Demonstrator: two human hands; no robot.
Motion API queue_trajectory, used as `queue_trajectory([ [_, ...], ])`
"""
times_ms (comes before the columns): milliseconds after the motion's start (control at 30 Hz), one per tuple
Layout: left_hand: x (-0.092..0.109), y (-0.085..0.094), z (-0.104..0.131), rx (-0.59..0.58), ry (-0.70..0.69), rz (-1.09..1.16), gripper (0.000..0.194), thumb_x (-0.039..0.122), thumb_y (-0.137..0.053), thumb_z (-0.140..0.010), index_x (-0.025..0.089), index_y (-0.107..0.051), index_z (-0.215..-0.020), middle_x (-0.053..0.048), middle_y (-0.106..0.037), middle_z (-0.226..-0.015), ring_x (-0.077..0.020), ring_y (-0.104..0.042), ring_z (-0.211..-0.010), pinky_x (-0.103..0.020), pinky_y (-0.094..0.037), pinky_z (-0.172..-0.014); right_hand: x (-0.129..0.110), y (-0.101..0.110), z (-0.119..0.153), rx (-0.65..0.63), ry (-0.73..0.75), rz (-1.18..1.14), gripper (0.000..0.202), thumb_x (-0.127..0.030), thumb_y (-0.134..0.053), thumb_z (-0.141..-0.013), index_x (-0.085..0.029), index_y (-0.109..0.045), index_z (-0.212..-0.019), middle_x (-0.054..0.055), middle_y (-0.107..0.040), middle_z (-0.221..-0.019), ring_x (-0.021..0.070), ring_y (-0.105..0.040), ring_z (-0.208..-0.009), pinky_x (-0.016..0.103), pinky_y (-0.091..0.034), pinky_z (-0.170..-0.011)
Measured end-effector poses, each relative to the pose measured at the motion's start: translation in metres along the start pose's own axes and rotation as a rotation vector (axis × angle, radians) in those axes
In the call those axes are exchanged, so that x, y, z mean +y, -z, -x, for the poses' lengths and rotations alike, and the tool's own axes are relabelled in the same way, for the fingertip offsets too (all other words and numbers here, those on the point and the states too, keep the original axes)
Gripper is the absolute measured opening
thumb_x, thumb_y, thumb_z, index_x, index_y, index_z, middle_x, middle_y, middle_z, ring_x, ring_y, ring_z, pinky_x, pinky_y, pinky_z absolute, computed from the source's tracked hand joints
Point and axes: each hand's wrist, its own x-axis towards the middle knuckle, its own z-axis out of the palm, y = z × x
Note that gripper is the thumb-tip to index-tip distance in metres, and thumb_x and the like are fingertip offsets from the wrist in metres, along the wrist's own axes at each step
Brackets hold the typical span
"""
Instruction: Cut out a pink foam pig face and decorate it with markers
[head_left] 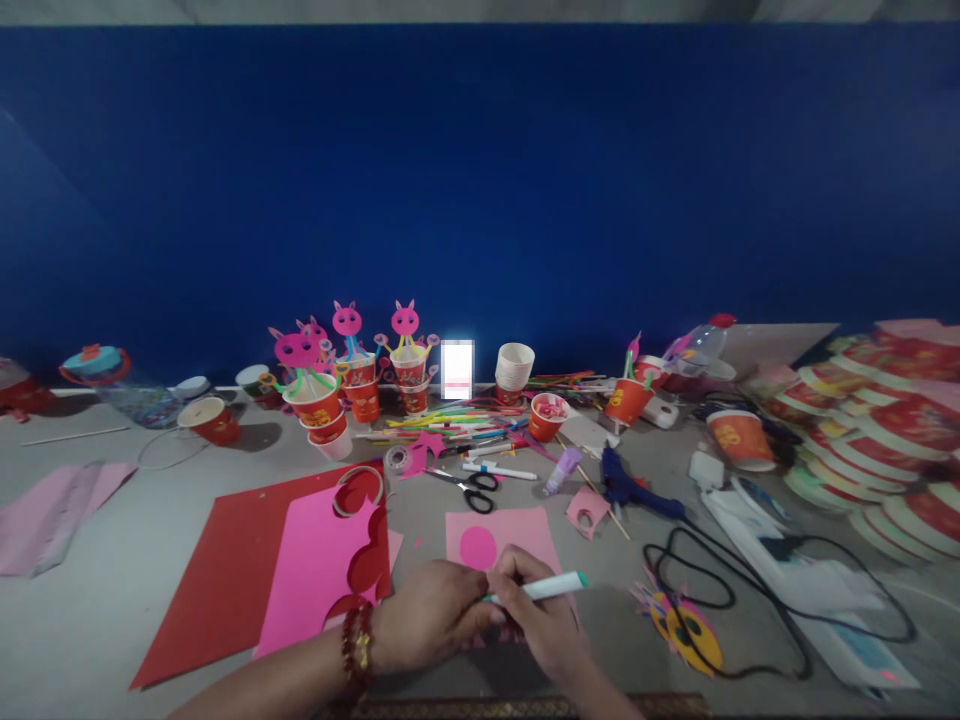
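Note:
My right hand (536, 610) is closed around a white marker (551, 586) with a green end, its tip pointing left toward my other hand. Beside it, my left hand (435, 615) bends over the work with its fingers together; what they hold, if anything, is hidden. Both hands rest over a light pink sheet (536, 530). A bright pink paper circle (478, 548) lies on that sheet, just above my fingers. To the left, a magenta sheet (300, 560) with round cut-outs lies on red paper (217, 570).
Black-handled scissors (478, 492), a purple glue stick (562, 470) and a blue glue gun (637, 490) lie beyond my hands. A black cable (731, 600) loops at right. Decorated cups (311, 400) stand at the back, stacked red bowls (900, 430) at far right.

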Motion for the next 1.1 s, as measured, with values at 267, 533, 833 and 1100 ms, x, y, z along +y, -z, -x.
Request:
queue_trajectory([
  [267,0.001,0.003,0.005,-0.026,-0.028,0.181,0.059,0.057,-0.022,-0.101,0.016,-0.065,-0.099,-0.005,-0.066,-0.081,-0.0143,-0.058,-0.07,-0.021,-0.042,-0.065,-0.003,-0.003,0.004,0.038,0.052,-0.041,0.047,-0.058,-0.066,-0.081,-0.019,-0.05,-0.061,-0.006,-0.045,-0.051,0.0063,-0.04,-0.04,0.018,-0.03,-0.039],
  [533,0.011,0.004,0.008,-0.044,0.027,0.521,0.062,0.066,-0.03,-0.096,0.014,-0.057,-0.076,0.003,-0.044,-0.058,-0.009,-0.038,-0.051,-0.021,-0.031,-0.05,-0.012,-0.007,0.008,0.054,0.053,-0.055,0.05,-0.063,-0.065,-0.079,-0.018,-0.053,-0.061,-0.007,-0.044,-0.051,0.005,-0.036,-0.037,0.018,-0.026,-0.036],
  [833,0.003,-0.007,0.002,-0.037,0.086,0.524,0.052,0.055,-0.029,-0.1,0.014,-0.059,-0.084,0.0,-0.054,-0.062,-0.0109,-0.047,-0.054,-0.022,-0.038,-0.055,-0.007,-0.004,0.001,0.1,-0.006,-0.036,0.049,-0.064,-0.066,-0.078,-0.02,-0.048,-0.064,-0.009,-0.041,-0.048,0.0051,-0.033,-0.035,0.017,-0.024,-0.034],
  [1100,0.005,-0.012,-0.002,0.143,0.127,-0.222,0.012,0.02,-0.051,-0.094,0.018,-0.059,-0.103,-0.007,-0.07,-0.098,-0.0207,-0.065,-0.089,-0.029,-0.049,-0.08,-0.008,-0.001,-0.004,0.111,-0.014,0.004,0.048,-0.061,-0.069,-0.078,-0.021,-0.045,-0.064,-0.01,-0.037,-0.044,0.0059,-0.031,-0.037,0.018,-0.024,-0.036],
])
